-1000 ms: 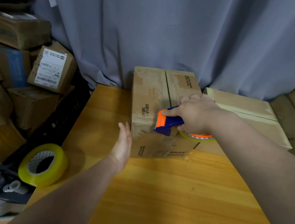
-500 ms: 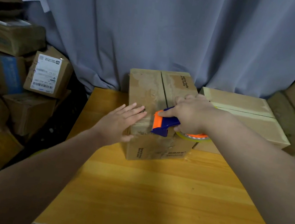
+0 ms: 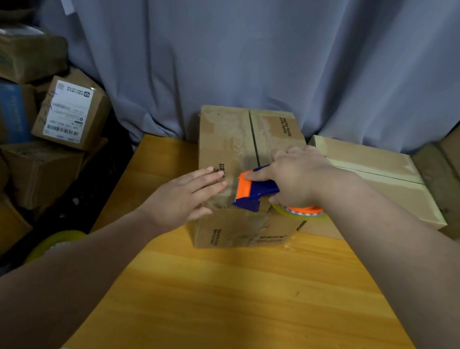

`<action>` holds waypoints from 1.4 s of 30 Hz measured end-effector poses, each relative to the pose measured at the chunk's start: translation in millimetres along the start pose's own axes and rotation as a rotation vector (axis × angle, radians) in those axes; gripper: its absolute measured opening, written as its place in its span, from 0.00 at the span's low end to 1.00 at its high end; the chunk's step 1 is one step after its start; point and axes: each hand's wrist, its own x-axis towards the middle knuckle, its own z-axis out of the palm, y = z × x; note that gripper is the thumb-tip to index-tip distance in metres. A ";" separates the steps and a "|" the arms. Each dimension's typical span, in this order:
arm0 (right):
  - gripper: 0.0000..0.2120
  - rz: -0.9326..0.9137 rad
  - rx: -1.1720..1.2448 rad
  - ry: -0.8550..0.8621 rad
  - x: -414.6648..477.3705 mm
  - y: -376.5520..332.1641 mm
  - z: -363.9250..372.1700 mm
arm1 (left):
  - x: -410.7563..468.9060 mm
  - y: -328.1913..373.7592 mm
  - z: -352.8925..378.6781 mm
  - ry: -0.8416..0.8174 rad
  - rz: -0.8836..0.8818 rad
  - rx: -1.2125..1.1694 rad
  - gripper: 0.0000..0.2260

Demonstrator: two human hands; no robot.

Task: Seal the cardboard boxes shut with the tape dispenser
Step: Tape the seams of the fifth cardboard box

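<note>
A worn cardboard box (image 3: 228, 140) with its flaps closed stands at the far middle of the wooden table (image 3: 244, 315). My right hand (image 3: 296, 176) grips a blue and orange tape dispenser (image 3: 253, 190), held against the near top edge of the box, with its roll of clear tape (image 3: 299, 212) below my wrist. My left hand (image 3: 184, 197) lies flat with straight fingers on the box's near left corner, just left of the dispenser's orange front.
A second, flatter box (image 3: 375, 181) lies right of the first, against the grey curtain (image 3: 276, 44). Cardboard boxes (image 3: 64, 114) are piled at the left beyond the table's edge, and more are stacked at the far right. A yellowish tape roll (image 3: 54, 241) shows under my left forearm.
My left hand swung up from beside the box, landed flat on its near left corner, and has since slid slightly nearer. My right hand and the dispenser stayed in place.
</note>
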 end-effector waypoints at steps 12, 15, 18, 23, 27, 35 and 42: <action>0.28 -0.025 0.009 0.020 0.2 2.8 0.0 | 1.5 11.0 -17.0 0.034 0.044 0.048 0.22; 0.29 -0.063 -0.010 0.025 -0.2 6.2 0.3 | -1.1 22.4 -18.4 0.075 0.004 0.111 0.19; 0.33 -0.085 -0.041 0.008 -0.7 7.6 -1.8 | -0.1 47.4 -24.6 -0.034 -0.123 0.120 0.24; 0.35 -0.134 -0.087 0.004 2.9 9.5 -3.5 | 5.3 80.3 -17.2 -0.191 -0.415 0.232 0.35; 0.35 -0.167 -0.146 0.015 1.3 10.6 -1.8 | 5.6 83.0 -24.0 -0.229 -0.497 0.236 0.32; 0.34 -0.124 -0.158 0.059 -24.7 70.5 17.0 | 5.8 89.0 -24.2 -0.195 -0.567 0.170 0.31; 0.31 -0.129 -0.111 0.058 -23.3 87.6 47.5 | 13.8 99.8 -28.7 -0.220 -0.620 0.197 0.32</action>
